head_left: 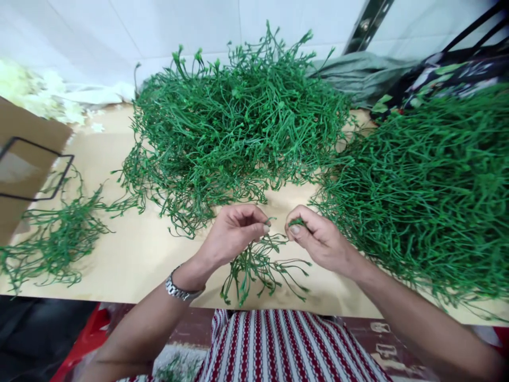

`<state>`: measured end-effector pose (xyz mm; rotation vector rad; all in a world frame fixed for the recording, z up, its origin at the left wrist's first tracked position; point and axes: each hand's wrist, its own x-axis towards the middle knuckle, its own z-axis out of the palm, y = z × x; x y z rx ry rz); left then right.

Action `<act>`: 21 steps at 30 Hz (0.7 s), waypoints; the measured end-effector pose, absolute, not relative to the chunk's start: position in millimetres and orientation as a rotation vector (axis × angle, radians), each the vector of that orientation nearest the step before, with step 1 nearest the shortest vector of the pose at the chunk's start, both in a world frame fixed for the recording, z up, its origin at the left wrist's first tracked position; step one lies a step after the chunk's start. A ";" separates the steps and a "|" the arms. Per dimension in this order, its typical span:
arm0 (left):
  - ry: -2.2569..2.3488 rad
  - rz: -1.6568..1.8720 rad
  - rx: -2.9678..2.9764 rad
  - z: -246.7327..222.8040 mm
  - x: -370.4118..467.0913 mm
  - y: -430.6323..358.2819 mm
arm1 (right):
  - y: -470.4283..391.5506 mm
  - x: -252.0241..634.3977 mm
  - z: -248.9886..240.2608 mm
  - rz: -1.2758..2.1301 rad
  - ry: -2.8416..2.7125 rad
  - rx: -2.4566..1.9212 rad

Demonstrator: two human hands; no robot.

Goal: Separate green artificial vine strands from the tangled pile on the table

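My left hand (240, 233), with a metal-band watch (183, 286) on its wrist, pinches a green artificial stem between thumb and forefinger. Beside it, my right hand (318, 239) is closed on a small green piece (296, 222) held under the thumb; its exact shape is mostly hidden. A small gap separates the two hands. Below them, a branching sprig of green plastic stems (258, 268) spreads over the table near its front edge. Whether this sprig hangs from the left fingers or just lies there, I cannot tell.
A large heap of green stems (238, 122) lies at the back, another heap (433, 196) at the right, and a smaller bunch (63, 239) at the left. A cardboard box (29, 127) with a black wire frame (37, 199) stands far left, near pale flowers (35, 90).
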<state>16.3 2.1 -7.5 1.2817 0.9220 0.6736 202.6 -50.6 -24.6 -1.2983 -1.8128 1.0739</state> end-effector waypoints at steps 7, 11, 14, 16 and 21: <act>0.940 0.894 1.096 -13.1 31.2 -13.7 | -55.8 171.6 -34.6 1.061 -1.712 -1.307; 0.863 0.969 0.936 -16.7 33.1 -17.2 | -56.0 168.9 -33.7 0.887 -1.797 -1.266; 0.751 0.965 0.777 -16.4 33.3 -18.9 | -54.9 170.4 -32.3 0.933 -1.779 -1.165; 0.694 0.925 0.727 -14.5 33.4 -19.9 | -52.9 171.8 -30.6 1.022 -1.730 -1.064; 0.601 0.840 0.718 -11.2 33.8 -18.5 | -46.4 177.1 -25.9 1.079 -1.810 -0.866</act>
